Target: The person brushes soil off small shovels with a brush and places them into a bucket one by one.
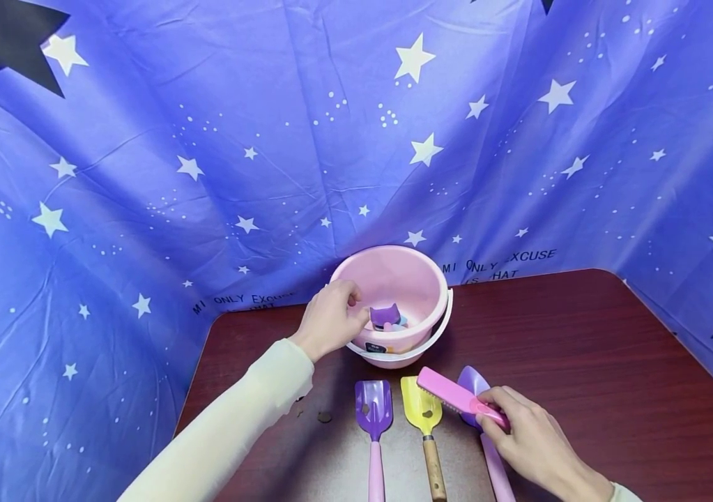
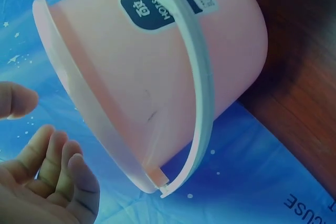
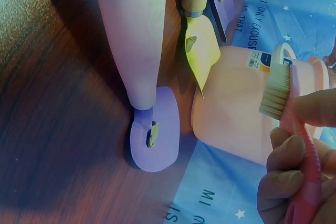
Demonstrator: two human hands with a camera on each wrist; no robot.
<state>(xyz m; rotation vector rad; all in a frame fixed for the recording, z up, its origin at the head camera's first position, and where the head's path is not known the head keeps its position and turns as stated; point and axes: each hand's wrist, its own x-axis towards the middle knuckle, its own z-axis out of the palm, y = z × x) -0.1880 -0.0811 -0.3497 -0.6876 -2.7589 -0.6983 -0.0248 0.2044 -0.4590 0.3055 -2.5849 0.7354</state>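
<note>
Over the near-left rim of a pink bucket (image 1: 394, 275), my left hand (image 1: 331, 319) hovers with bent fingers. In the left wrist view its thumb and fingers stand apart with nothing between them. Inside the bucket lie a purple piece (image 1: 384, 316) and some pink and blue bits, partly hidden by the rim. My right hand (image 1: 534, 436) grips a pink brush (image 1: 447, 389) by its handle. The brush head is above the table, between a yellow shovel (image 1: 419, 401) and a lavender shovel (image 1: 472, 382). Its pale bristles (image 3: 276, 93) show in the right wrist view.
A purple shovel (image 1: 373, 404) with a pink handle lies left of the yellow one. Small dark bits sit on the shovels, and a dark piece (image 1: 324, 417) lies on the brown table (image 1: 582, 348). The bucket's white handle (image 1: 440, 335) hangs down. A blue starry cloth (image 1: 306, 139) stands behind.
</note>
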